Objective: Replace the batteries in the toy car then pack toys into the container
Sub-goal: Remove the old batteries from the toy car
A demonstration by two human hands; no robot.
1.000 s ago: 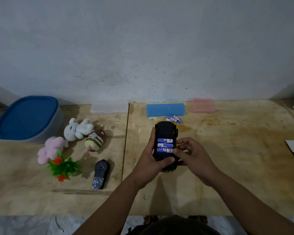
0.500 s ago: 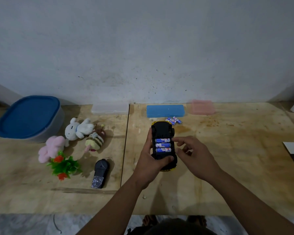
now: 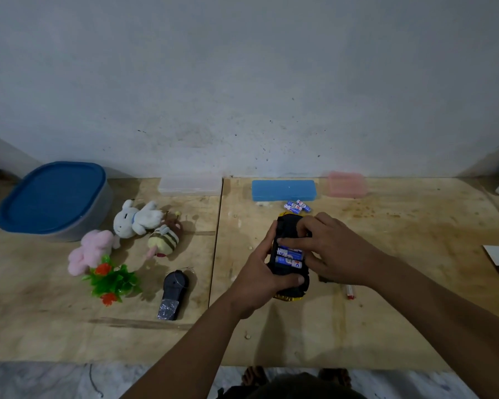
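The toy car (image 3: 288, 224) is upside down, its black underside up and its yellow body showing at the near end. My left hand (image 3: 258, 273) grips it from the left, thumb across the near end. Two blue batteries (image 3: 289, 259) show in the open compartment. My right hand (image 3: 336, 249) reaches in from the right, its index finger lying over the top battery slot and its thumb at the car's side. Loose blue batteries (image 3: 298, 205) lie just beyond the car. The grey container with a blue lid (image 3: 52, 197) stands shut at the far left.
A white plush rabbit (image 3: 136, 218), a bee plush (image 3: 164, 240), a pink plush (image 3: 90, 250), a plastic plant (image 3: 111, 282) and a black remote (image 3: 173, 295) lie at left. Clear (image 3: 190, 186), blue (image 3: 283, 190) and pink (image 3: 347, 184) cases line the wall. A small red-and-white item (image 3: 349, 291) lies right of the car.
My right hand has moved from the car's near right side up over the compartment, and its index finger now covers the top battery. My left hand keeps hold of the car.
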